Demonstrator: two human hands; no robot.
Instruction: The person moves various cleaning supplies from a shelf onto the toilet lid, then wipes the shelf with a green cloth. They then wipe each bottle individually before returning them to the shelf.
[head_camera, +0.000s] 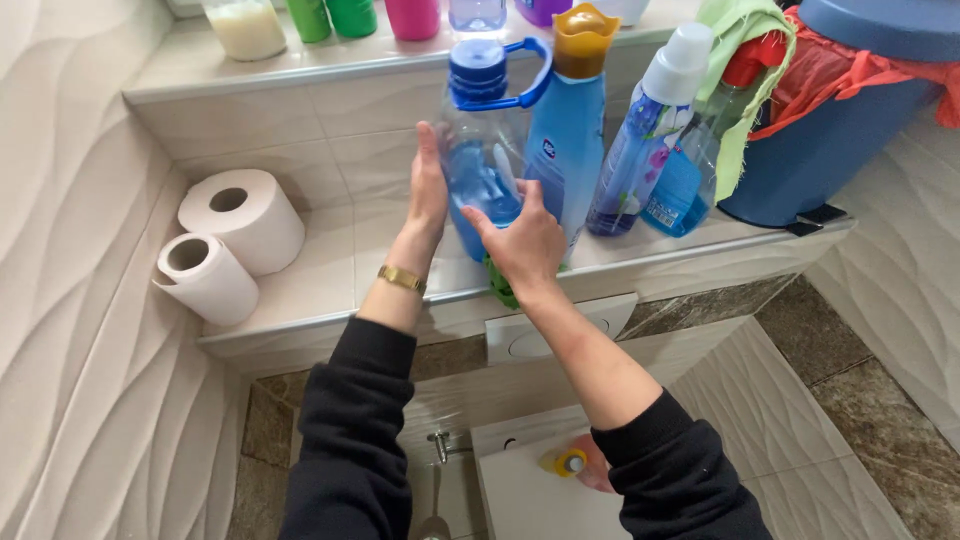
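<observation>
Two hands, left (428, 185) and right (528, 243), fingers spread, clasp my clear jug (482, 150), half-filled with blue liquid; blue bottle (570, 130) just beside the jug.

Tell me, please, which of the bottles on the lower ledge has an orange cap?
The tall light-blue bottle just right of the clear handled bottle that both hands grip; that one's cap is blue, and the spray bottle further right has a white top.

**Even, bright bathroom light, wide-angle bend**

Soft, diffuse light fills the scene, casting only faint shadows under the toilet paper rolls (228, 240) and the ledge (330, 320). No harsh glare. The edges bow from lens distortion; focus stays fairly sharp throughout, with slight softness near the bottom.
</observation>
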